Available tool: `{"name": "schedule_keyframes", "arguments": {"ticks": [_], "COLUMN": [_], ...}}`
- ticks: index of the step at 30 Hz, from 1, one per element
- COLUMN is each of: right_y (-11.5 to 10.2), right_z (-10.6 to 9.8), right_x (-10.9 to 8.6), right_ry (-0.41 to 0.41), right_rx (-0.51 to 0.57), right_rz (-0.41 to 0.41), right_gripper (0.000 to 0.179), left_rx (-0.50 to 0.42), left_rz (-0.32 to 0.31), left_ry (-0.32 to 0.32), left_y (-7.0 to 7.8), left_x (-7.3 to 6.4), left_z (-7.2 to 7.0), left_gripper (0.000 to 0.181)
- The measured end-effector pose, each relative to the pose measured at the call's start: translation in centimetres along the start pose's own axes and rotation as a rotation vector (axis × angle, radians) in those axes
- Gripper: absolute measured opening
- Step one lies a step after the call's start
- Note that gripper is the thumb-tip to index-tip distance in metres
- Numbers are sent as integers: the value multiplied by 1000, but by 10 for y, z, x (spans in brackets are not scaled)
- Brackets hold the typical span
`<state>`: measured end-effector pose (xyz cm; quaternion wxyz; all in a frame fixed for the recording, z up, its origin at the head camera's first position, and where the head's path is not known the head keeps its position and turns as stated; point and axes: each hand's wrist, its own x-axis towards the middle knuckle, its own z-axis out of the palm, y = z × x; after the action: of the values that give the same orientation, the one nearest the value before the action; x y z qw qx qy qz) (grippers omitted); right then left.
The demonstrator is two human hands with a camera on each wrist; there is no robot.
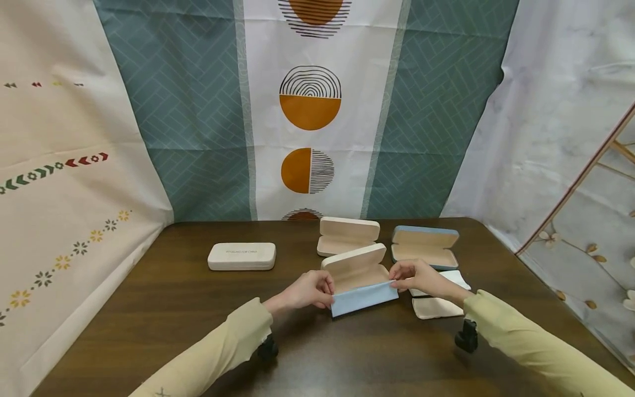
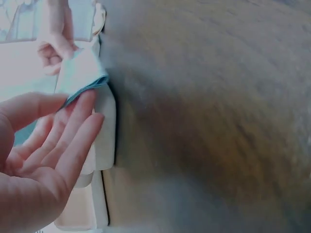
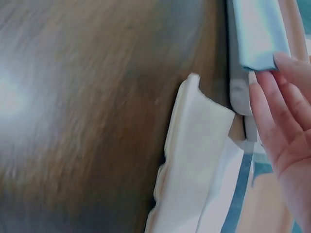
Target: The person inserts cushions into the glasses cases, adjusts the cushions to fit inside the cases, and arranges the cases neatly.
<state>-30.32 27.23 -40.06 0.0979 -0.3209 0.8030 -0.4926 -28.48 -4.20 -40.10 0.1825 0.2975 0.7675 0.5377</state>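
A light blue folded cloth is stretched between my two hands, in front of and partly over the front edge of an open cream glasses case. My left hand pinches its left end between thumb and fingers; the left wrist view shows the folded layers of the cloth at that end. At the other end, my right hand pinches a corner with thumb and fingertips, also seen in the right wrist view on the cloth. The case's lid stands raised behind the cloth, and its lower front is hidden.
Behind the near case stands another open cream case, with an open blue case to its right. Folded white and cream cloths lie under and beside my right wrist. A closed white case sits at the back left of the brown table.
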Motion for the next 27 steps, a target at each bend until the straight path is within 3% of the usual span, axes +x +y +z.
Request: {"name": "schedule_keyframes", "arguments": {"ticks": [3, 7, 15, 23, 27], "right_y": [-2, -2, 6, 8, 10], "right_z": [-1, -2, -2, 1, 2], "right_x": [3, 5, 11, 15, 16], "right_ry": [65, 131, 226, 244, 244], "right_rx": [94, 108, 46, 25, 17], "right_rz": [55, 80, 101, 156, 158], "right_gripper": [19, 17, 17, 23, 24], "left_rx": [-54, -95, -39, 233, 282], "left_rz": [41, 71, 35, 59, 51], "left_ry": [38, 55, 120, 225, 265], "left_y": [-1, -2, -4, -4, -6], "left_x": [2, 4, 6, 9, 13], "left_z": [1, 4, 6, 4, 5], "left_gripper": [17, 13, 5, 12, 12]}}
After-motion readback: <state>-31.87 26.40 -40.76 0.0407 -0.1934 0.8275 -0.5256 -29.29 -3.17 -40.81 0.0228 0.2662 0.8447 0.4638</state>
